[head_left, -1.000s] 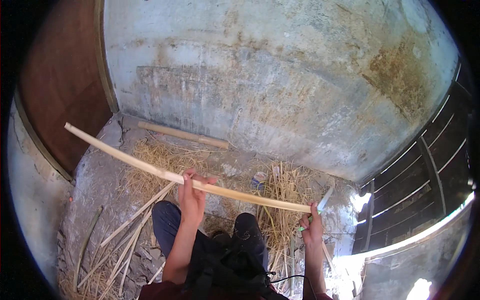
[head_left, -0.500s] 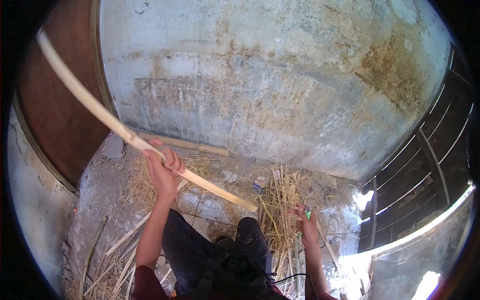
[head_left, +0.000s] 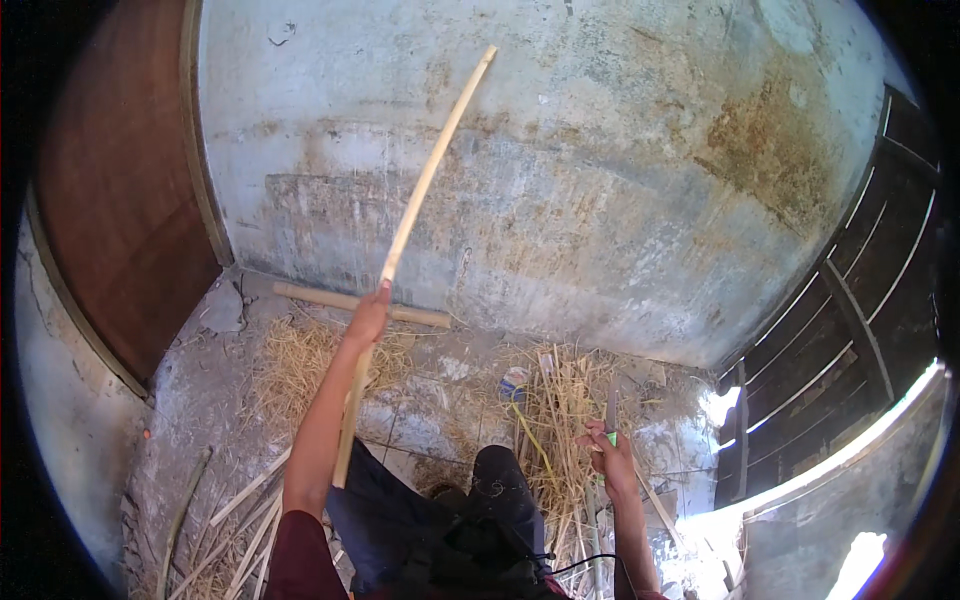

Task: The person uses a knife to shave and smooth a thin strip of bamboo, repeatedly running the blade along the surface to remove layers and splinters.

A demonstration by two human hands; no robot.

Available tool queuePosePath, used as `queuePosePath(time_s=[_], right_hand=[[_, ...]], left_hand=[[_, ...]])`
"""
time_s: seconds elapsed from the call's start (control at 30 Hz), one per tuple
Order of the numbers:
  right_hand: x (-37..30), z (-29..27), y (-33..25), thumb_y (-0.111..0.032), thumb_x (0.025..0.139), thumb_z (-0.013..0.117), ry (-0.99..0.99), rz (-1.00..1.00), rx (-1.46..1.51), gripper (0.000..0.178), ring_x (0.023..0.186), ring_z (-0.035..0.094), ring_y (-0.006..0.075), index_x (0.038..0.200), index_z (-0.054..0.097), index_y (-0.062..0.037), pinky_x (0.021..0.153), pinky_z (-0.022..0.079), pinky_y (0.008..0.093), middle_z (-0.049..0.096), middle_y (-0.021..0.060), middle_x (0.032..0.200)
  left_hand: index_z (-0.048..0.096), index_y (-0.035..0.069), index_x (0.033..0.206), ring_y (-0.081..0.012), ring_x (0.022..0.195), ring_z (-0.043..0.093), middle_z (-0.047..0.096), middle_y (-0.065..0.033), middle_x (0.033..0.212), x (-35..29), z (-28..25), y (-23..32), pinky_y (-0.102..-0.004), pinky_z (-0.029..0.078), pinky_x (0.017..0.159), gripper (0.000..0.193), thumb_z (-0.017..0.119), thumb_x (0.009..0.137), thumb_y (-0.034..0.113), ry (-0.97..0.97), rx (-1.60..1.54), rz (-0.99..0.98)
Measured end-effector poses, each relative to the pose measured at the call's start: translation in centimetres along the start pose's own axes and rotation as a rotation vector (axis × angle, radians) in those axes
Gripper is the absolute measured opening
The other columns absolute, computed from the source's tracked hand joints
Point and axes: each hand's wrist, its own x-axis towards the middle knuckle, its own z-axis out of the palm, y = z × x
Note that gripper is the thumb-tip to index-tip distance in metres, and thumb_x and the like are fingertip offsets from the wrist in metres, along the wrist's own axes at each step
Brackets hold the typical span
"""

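Observation:
My left hand (head_left: 370,318) is closed around a long pale bamboo strip (head_left: 428,180). The strip slants upward in front of the wall, its far end high and to the right, its lower end hanging beside my left knee. On the right, my right hand (head_left: 614,462) grips a knife (head_left: 611,408) whose blade points away from me. A bit of green shows at its handle; my fingers hide the rest. Under and beside this hand lies a heap of thin bamboo shavings and strips (head_left: 562,420).
A bamboo pole (head_left: 320,296) lies along the foot of the stained wall (head_left: 560,200). Another shavings pile (head_left: 300,365) is at left, with split strips (head_left: 245,540) nearer me. A small blue-and-white container (head_left: 514,384) stands by the heap. A brown door (head_left: 120,200) is far left, dark slatted boards (head_left: 820,340) right.
My left hand has swung the bamboo strip from leaning far left to pointing up and right, and moved slightly rightward. The knife in my right hand now stands more upright, slightly lower.

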Motion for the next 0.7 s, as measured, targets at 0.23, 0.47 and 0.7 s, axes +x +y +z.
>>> queuePosePath(time_s=[0.23,0.47,0.7], right_hand=[[-0.2,2.4,-1.3,-0.024,0.109,0.064,-0.062,0.002,-0.037,0.029,0.047,0.033,0.0012,0.132,0.067,-0.0078,0.044,0.023,0.0214,0.078,0.0102,0.095],[-0.5,4.1,-3.3,-0.023,0.108,0.064,-0.141,0.002,-0.052,0.036,0.048,0.033,0.0019,0.141,0.063,-0.0085,0.047,0.023,0.0222,0.076,0.0081,0.091],[-0.1,6.6,-4.7,-0.018,0.109,0.063,-0.174,-0.004,-0.078,0.038,0.053,0.036,0.0009,0.145,0.062,-0.0075,0.049,0.025,0.0214,0.062,-0.0020,0.079]], left_hand=[[0.046,0.015,0.092,-0.0078,0.043,0.023,0.027,0.0069,0.056,-9.2,3.1,-1.5,-0.0296,0.021,0.042,0.056,0.043,0.110,0.068,-0.287,-0.287,-0.106],[0.049,0.014,0.089,-0.0080,0.042,0.025,0.029,0.0071,0.055,-9.5,4.3,-2.3,-0.0306,0.022,0.041,0.055,0.044,0.112,0.064,-0.153,-0.239,-0.048],[0.054,0.011,0.097,-0.0068,0.045,0.028,0.036,0.0063,0.061,-10.2,3.1,-2.1,-0.0272,0.027,0.043,0.056,0.045,0.111,0.065,-0.261,-0.424,-0.106]])
